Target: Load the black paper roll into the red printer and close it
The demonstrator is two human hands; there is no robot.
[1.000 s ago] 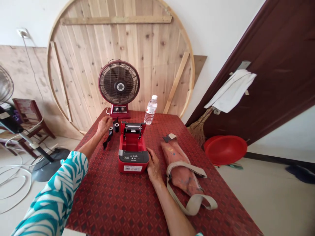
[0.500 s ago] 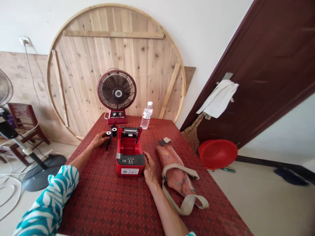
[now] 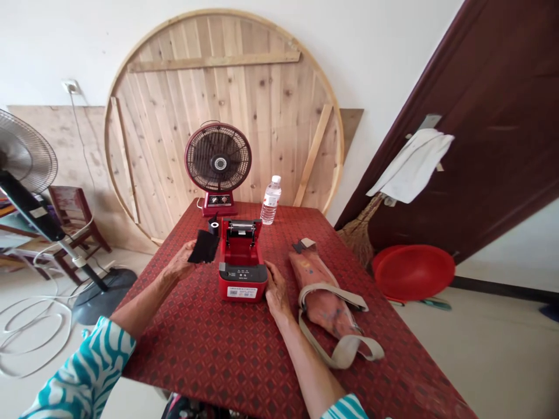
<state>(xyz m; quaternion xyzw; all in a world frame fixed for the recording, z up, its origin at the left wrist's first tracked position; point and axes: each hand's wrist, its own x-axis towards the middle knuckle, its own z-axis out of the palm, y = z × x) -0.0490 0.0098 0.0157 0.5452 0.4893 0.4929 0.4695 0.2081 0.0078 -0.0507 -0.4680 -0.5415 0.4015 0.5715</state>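
Note:
A red and black printer (image 3: 243, 282) stands on the patterned red table, its lid raised and its red inner compartment exposed. My left hand (image 3: 181, 262) is closed on a black roll (image 3: 204, 247), whose loose sheet hangs spread out left of the printer. Against the printer's right side rests my right hand (image 3: 276, 286), its fingers partly hidden behind the casing. Another black roll (image 3: 213, 226) with a white core stands behind the held one, close to the printer's raised lid.
A red fan (image 3: 219, 163) and a water bottle (image 3: 271, 201) stand at the table's back. On the right lies a reddish bag (image 3: 323, 297) with pale straps. A standing fan (image 3: 32, 209) is at the left, a red basin (image 3: 414, 272) on the floor at right.
My left hand has lifted the black roll off the table, and its black sheet now shows broad and flat. My right hand stays at the printer. The view has shifted slightly left.

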